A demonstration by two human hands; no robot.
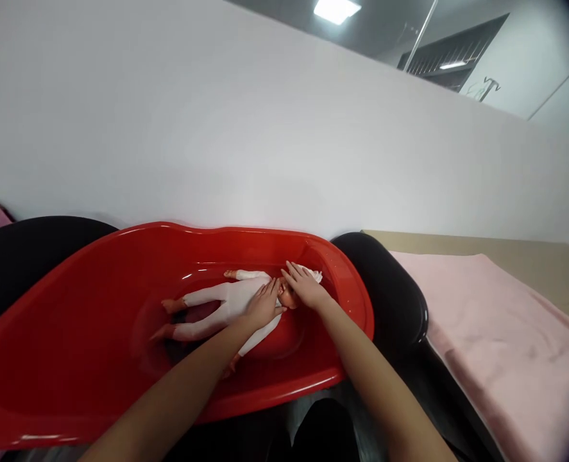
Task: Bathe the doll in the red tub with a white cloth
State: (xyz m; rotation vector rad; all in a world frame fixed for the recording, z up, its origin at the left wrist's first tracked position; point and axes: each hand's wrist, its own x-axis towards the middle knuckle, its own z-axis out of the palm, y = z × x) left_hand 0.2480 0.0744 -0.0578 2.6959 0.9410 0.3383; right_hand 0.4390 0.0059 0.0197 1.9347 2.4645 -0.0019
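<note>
A baby doll (240,294) in a white long-sleeved suit lies on its back in a red baby bathtub (72,346). Its feet point left and its head is toward the tub's right end. White cloth (315,274) shows around the top of the head. My left hand (265,304) lies on the doll's upper chest near the neck, fingers stretched out. Across the head rests my right hand (306,285), flat with its fingers extended, hiding part of the face. Neither hand is wrapped around anything.
Black chair backs or seats (385,289) flank the tub. On the right, a pink cloth (515,321) covers a surface beside a beige board (457,247). A white partition (217,128) rises directly behind the tub. My dark-clothed knees (325,427) are below its near rim.
</note>
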